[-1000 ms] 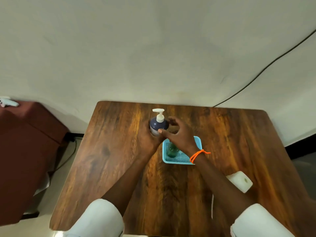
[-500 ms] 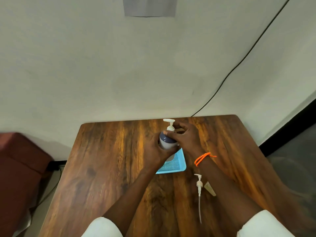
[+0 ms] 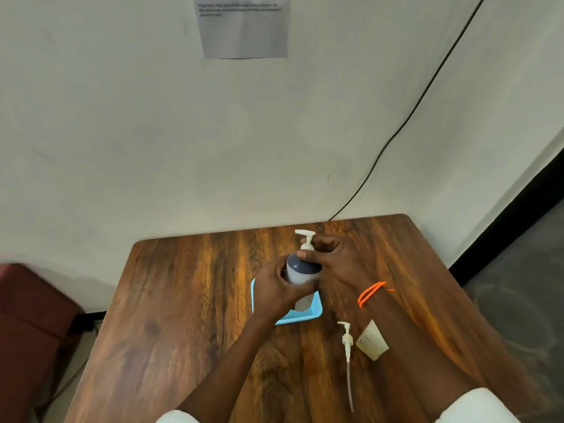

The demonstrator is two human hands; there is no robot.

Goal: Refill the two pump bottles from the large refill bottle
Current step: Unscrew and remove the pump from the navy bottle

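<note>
White pump bottle (image 3: 302,270) gripped by both hands, label unreadable

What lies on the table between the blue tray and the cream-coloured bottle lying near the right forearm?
In the head view, a loose white pump head with its long dip tube lies on the table between blue tray and cream bottle.

Soft, even indoor light, moderately bright, with no hard shadows. The desk (image 3: 189,300) shows a warm sheen in streaks near its far edge and right side. Wide-angle bending curves the wall cable (image 3: 406,123) and the desk edges. The paper notice (image 3: 244,25) is blurred, its small print perhaps unreadable.
</note>
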